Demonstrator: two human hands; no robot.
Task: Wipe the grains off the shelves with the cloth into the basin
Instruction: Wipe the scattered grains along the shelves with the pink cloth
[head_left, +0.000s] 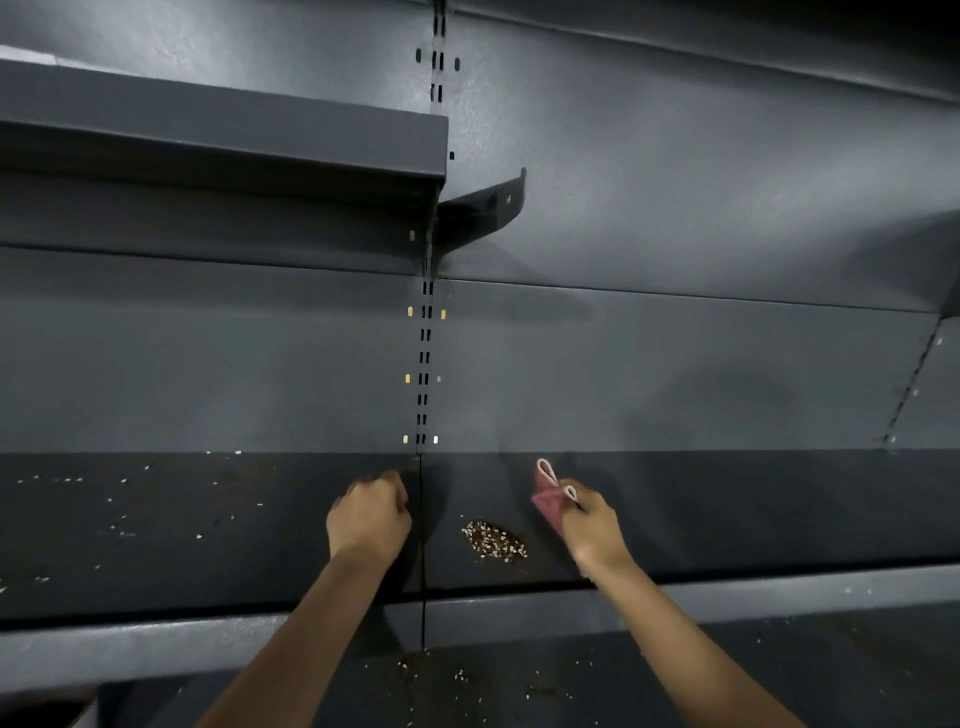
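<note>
A small heap of pale and brown grains (493, 541) lies on the dark middle shelf (727, 509), between my two hands. My right hand (589, 525) grips a bunched pink cloth (548, 499) with a white loop, held just right of the heap. My left hand (370, 517) rests on the shelf to the left of the heap, by the seam between shelf sections, with its fingers curled and nothing seen in them. Loose grains (119, 519) are scattered over the left shelf section. The basin is not in view.
An upper shelf (223, 140) juts out at top left, with a bare bracket (483, 208) beside it. A slotted upright (425, 364) runs down the back panel. More grains (457, 675) lie on the lower shelf beneath my arms.
</note>
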